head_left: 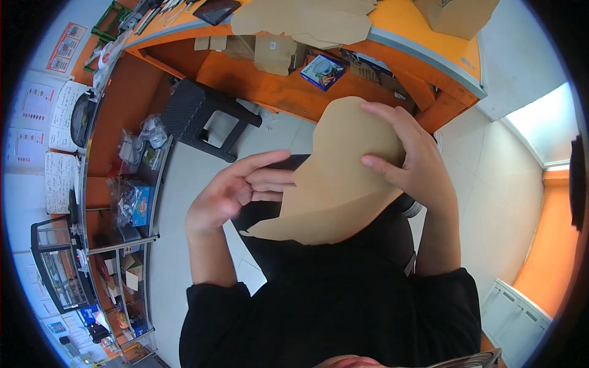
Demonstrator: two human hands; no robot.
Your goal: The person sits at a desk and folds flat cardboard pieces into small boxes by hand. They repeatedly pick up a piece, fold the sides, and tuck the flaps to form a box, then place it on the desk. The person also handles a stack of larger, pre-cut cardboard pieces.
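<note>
Over my lap is a flat brown cardboard piece (343, 178) with rounded lobes, a notched left edge and a folded or curved strip along its near side. My right hand (412, 156) grips it at the right, the thumb on the upper face and the fingers bent around the far right edge. At the notched edge, my left hand (230, 193) is open, thumb raised and apart. Its other fingertips pass behind the cardboard, so whether they touch it is hidden.
An orange workbench (227, 76) stands ahead, with cardboard sheets (300, 18), a tablet (216, 10) and a cardboard box (457, 17) on top. A black stool (199, 116) sits before it. Shelving (153, 202) with bagged items lines the left; a white cabinet (512, 316) is at the right.
</note>
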